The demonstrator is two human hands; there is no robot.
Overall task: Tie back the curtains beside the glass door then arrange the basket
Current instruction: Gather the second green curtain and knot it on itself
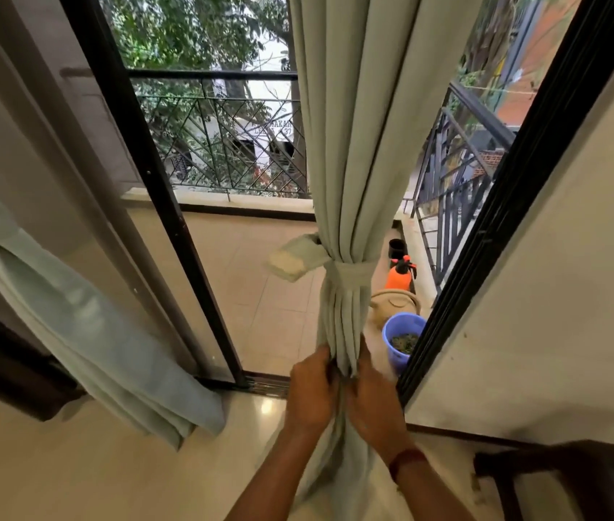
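Note:
A pale green curtain hangs in the middle of the open glass door, gathered tight by a matching tie-back band whose loose end sticks out to the left. Below the band, my left hand and my right hand both grip the bunched pleats from either side. A second pale green curtain hangs at the left and trails onto the floor. No basket shows in the head view.
The black door frame stands left of the curtain, another frame edge to the right. On the balcony sit a blue bucket, an orange sprayer and a beige watering can. Dark wooden furniture is at bottom right.

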